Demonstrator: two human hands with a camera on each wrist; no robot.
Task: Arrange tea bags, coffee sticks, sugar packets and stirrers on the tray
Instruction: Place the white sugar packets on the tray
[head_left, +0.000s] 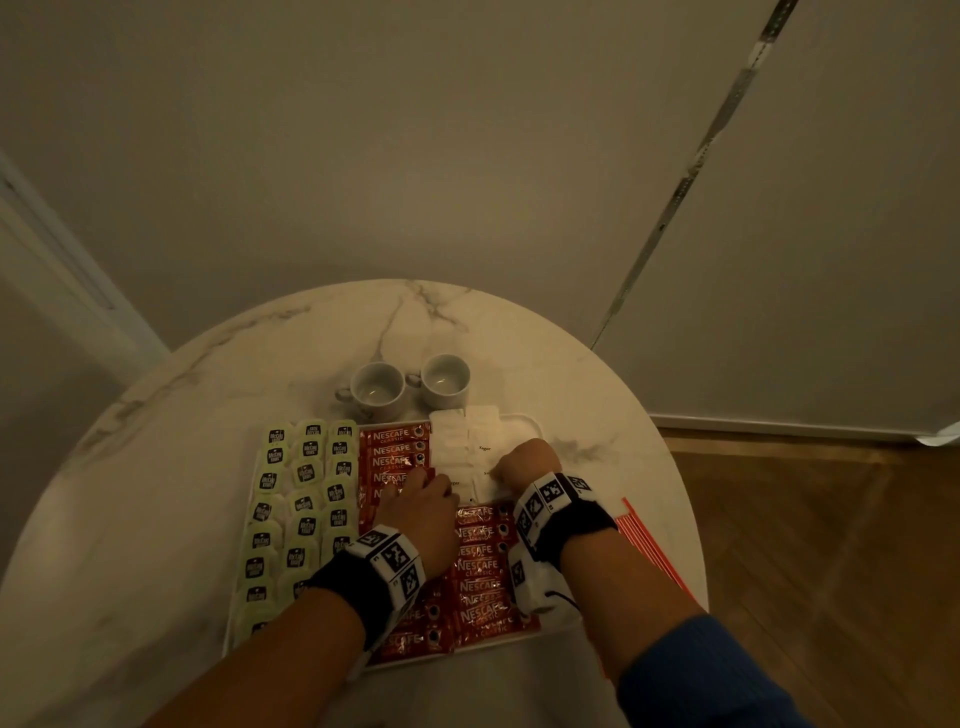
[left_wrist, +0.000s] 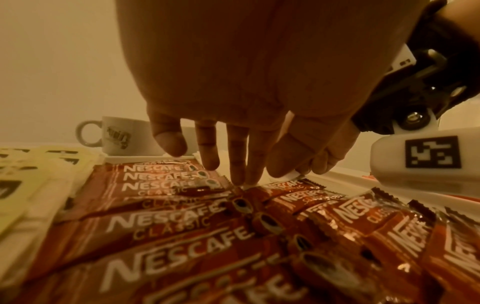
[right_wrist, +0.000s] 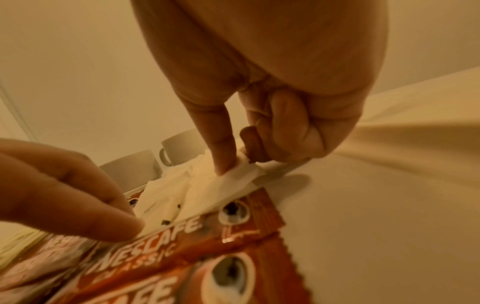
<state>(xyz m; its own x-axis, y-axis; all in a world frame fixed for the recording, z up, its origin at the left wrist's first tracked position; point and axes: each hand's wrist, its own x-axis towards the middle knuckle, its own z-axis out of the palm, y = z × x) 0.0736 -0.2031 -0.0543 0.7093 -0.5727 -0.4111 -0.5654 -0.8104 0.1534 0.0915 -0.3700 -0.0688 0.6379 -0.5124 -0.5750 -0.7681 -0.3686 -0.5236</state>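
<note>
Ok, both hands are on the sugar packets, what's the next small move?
Probably slide the pinched sugar packet flush into its column. The right hand pinches its corner at the tray edge, and the left hand steadies the near packets.

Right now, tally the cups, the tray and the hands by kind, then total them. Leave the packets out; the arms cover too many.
White cups: 2
Tray: 1
Hands: 2, the left hand with fingers touching the packets, the right hand pinching a sugar packet
Total: 5
</note>
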